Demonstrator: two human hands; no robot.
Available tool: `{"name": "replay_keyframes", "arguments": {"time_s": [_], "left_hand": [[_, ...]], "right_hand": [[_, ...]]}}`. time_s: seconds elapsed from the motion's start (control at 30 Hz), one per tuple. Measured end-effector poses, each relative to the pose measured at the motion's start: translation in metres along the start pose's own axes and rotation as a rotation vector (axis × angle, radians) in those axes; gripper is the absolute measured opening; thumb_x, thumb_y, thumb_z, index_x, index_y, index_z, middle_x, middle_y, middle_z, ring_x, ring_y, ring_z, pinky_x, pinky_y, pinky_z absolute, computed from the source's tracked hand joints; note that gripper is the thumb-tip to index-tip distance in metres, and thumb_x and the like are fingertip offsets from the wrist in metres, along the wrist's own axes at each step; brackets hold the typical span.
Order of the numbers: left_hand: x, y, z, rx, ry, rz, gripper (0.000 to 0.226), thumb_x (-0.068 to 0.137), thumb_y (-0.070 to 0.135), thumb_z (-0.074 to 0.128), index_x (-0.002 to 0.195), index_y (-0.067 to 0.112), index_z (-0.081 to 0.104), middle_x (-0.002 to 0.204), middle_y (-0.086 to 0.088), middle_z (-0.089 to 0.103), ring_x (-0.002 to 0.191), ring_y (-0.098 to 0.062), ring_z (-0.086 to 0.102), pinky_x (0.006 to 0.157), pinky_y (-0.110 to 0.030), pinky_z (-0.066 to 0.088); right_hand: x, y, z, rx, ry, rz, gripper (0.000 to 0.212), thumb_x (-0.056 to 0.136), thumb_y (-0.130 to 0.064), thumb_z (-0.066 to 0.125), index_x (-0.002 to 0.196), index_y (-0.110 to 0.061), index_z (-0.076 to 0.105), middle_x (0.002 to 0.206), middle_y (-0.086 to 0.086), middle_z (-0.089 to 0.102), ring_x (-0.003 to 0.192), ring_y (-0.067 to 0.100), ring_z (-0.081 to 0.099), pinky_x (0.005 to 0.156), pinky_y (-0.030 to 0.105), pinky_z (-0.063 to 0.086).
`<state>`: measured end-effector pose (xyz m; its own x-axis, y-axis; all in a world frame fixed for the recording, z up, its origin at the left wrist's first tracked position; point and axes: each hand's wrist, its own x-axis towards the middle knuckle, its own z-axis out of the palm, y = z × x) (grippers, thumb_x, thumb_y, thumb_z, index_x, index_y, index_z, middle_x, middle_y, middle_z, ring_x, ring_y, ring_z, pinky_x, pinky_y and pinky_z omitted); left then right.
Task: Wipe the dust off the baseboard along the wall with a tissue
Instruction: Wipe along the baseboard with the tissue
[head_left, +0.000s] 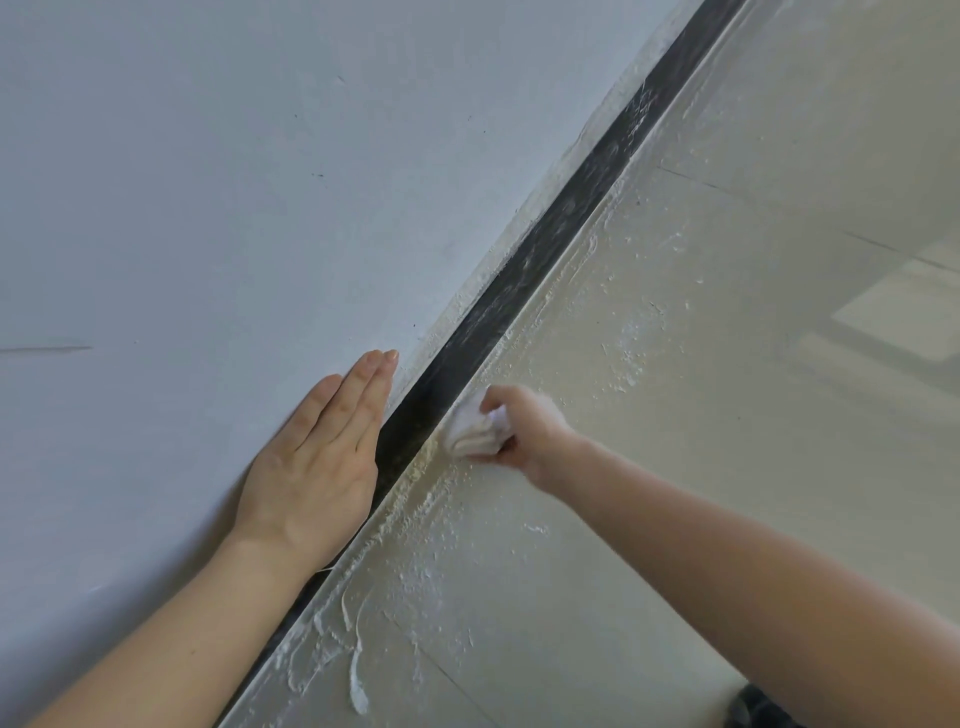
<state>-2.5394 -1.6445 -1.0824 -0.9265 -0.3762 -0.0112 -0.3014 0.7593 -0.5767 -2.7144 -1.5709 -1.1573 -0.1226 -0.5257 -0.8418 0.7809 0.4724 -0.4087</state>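
- Wiping is the step we are in. Our right hand (524, 431) presses the tissue (472, 434) at the foot of the baseboard (519, 275), right where it meets the floor (727, 364).
- Our right hand is curled tight round the tissue, which is bunched into a wad. The wad sticks out of the hand on the side next to the baseboard. This hand looks a bit blurry.
- Our left hand (311, 457) lies flat on the wall (182, 182). Its fingers are straight and close together, and it holds nothing. Its little-finger side is just beside the top edge of the baseboard. We think it props us up.
- The baseboard is dark and runs between our two hands. It goes on far past our fingertips. It also comes back toward us, where our left arm hides part of it.
- Past our hands the baseboard has pale, dusty streaks, so we think a lot is left to wipe.
- White dust (410, 506) lies in crumbs on the floor, near our right hand and back toward us from it.
- Next, we think, the tissue must slide along the baseboard, away from us. It should press flat on the dark face, not just on the bottom edge.
- The tissue is soft and thin. We guess it could tear or fill up with dust, so we may need to turn it to a clean side.
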Motion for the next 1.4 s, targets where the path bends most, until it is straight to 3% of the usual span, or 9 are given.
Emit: {"name": "replay_keyframes", "arguments": {"time_s": [0.17,0.3,0.43,0.67,0.77,1.0,1.17,1.3,1.4], "left_hand": [[0.001,-0.001,0.000,0.019,0.011,0.008,0.066,0.082,0.010,0.035,0.145,-0.005,0.023,0.156,-0.011,0.019,0.143,-0.020,0.017,0.118,-0.034,0.003],[0.000,0.000,0.002,0.017,0.029,0.009,0.063,0.083,0.009,0.031,0.145,-0.005,0.025,0.155,-0.011,0.020,0.143,-0.020,0.017,0.118,-0.034,0.003],[-0.001,0.000,0.003,0.005,0.040,0.010,0.061,0.087,0.011,0.023,0.146,-0.005,0.022,0.156,-0.010,0.018,0.143,-0.020,0.015,0.118,-0.034,0.001],[-0.001,-0.001,0.002,-0.024,0.042,0.006,0.059,0.088,0.010,0.019,0.144,-0.006,0.025,0.155,-0.011,0.020,0.143,-0.021,0.016,0.118,-0.034,0.001],[0.000,0.000,0.002,-0.030,0.044,0.003,0.060,0.086,0.009,0.027,0.144,-0.006,0.026,0.155,-0.011,0.021,0.143,-0.021,0.017,0.118,-0.034,0.003],[0.000,-0.001,-0.001,0.039,0.022,0.016,0.063,0.085,0.011,0.029,0.145,-0.006,0.022,0.156,-0.011,0.018,0.144,-0.021,0.016,0.118,-0.034,0.001],[0.000,-0.001,-0.002,0.047,0.006,0.016,0.067,0.082,0.011,0.035,0.146,-0.005,0.020,0.156,-0.011,0.017,0.144,-0.021,0.014,0.118,-0.034,0.001],[0.000,0.000,-0.001,0.020,0.018,0.009,0.063,0.083,0.009,0.033,0.144,-0.006,0.025,0.155,-0.011,0.021,0.143,-0.021,0.017,0.118,-0.034,0.001],[-0.001,-0.001,-0.001,0.010,0.014,0.007,0.061,0.085,0.009,0.026,0.144,-0.006,0.025,0.155,-0.011,0.021,0.144,-0.023,0.016,0.119,-0.034,-0.003]], "right_hand": [[-0.006,0.012,0.028,0.106,-0.214,0.087,0.019,0.090,-0.008,0.051,0.108,-0.003,0.055,0.115,0.023,0.060,0.088,0.030,0.065,0.061,0.033,0.060],[-0.004,-0.036,0.028,0.174,-0.103,-0.025,0.011,0.094,-0.010,0.050,0.100,-0.006,0.059,0.112,0.015,0.061,0.092,0.023,0.065,0.069,0.029,0.059],[0.004,-0.071,0.021,0.204,-0.015,-0.127,0.019,0.093,-0.007,0.051,0.108,-0.001,0.060,0.108,0.013,0.063,0.081,0.020,0.066,0.052,0.021,0.058],[0.002,-0.079,-0.007,0.484,0.167,-0.320,0.027,0.088,-0.007,0.049,0.113,-0.002,0.057,0.111,0.016,0.063,0.089,0.025,0.067,0.074,0.031,0.058],[0.001,-0.035,-0.006,0.380,0.066,-0.149,0.037,0.084,-0.006,0.047,0.121,-0.002,0.049,0.107,0.020,0.063,0.072,0.025,0.066,0.072,0.033,0.058],[-0.001,0.070,0.045,0.020,-0.214,0.233,0.041,0.084,-0.002,0.059,0.124,0.000,0.047,0.112,0.027,0.064,0.077,0.030,0.071,0.063,0.034,0.060],[0.012,0.024,0.049,0.050,-0.134,0.126,0.005,0.089,-0.001,0.052,0.094,0.000,0.054,0.106,0.021,0.063,0.090,0.032,0.068,0.066,0.037,0.060],[0.023,-0.030,0.030,0.030,0.004,-0.056,0.042,0.088,0.000,0.048,0.130,0.002,0.047,0.129,0.021,0.054,0.113,0.034,0.060,0.059,0.032,0.060],[0.018,-0.053,0.011,0.260,0.143,-0.146,0.035,0.089,-0.002,0.053,0.124,0.002,0.052,0.118,0.021,0.061,0.104,0.031,0.066,0.079,0.037,0.060]]}}
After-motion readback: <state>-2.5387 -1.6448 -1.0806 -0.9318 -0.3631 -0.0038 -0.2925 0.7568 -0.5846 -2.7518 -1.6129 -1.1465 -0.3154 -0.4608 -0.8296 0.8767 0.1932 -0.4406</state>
